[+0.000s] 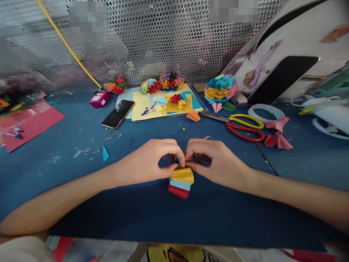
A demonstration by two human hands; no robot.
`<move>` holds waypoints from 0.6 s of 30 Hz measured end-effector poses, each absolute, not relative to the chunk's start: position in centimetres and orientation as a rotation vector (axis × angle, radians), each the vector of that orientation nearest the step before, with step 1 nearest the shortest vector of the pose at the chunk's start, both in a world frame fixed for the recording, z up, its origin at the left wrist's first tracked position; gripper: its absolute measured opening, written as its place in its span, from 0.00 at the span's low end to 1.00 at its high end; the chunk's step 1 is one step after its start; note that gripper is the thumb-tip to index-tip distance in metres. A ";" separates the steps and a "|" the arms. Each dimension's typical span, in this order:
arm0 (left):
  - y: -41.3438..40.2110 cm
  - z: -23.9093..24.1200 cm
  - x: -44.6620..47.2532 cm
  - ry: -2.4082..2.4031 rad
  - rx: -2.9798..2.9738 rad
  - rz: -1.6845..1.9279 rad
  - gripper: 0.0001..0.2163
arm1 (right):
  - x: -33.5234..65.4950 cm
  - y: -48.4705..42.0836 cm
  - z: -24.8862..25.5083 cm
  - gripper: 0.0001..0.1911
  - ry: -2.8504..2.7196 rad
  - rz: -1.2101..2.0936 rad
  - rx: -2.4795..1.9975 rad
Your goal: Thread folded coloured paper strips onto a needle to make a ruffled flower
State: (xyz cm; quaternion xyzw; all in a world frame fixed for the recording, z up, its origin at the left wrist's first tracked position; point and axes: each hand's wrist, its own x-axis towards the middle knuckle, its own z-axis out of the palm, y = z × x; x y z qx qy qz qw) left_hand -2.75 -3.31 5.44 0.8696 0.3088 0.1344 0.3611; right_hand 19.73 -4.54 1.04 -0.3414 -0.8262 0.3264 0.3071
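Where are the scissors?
In the head view, the scissors lie right of centre, above the right hand, between an orange paper fold and a tape roll.

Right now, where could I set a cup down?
On the blue mat between the phone and left forearm, among a few scraps, or right of the right hand, below the pink bow. It's crowded around the yellow card and scissors.

The left hand (144, 162) and right hand (218, 163) hid the upper part of the folded paper stack (181, 183), so its inner folds could not be seen. The colourful heap (16, 91) was blurred and cut off by the left edge, and the white plastic object (327, 112) ran off the right edge.
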 end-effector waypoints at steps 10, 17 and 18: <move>-3.7 5.3 -2.5 0.848 2.281 0.415 0.06 | 19.6 -4.6 0.8 0.05 -2.199 0.849 -0.890; -3.5 5.2 -2.6 0.818 2.264 0.471 0.11 | 19.7 -4.5 0.8 0.05 -2.187 0.842 -0.885; -3.5 5.1 -2.6 0.818 2.266 0.473 0.11 | 19.8 -4.5 0.8 0.05 -2.186 0.846 -0.885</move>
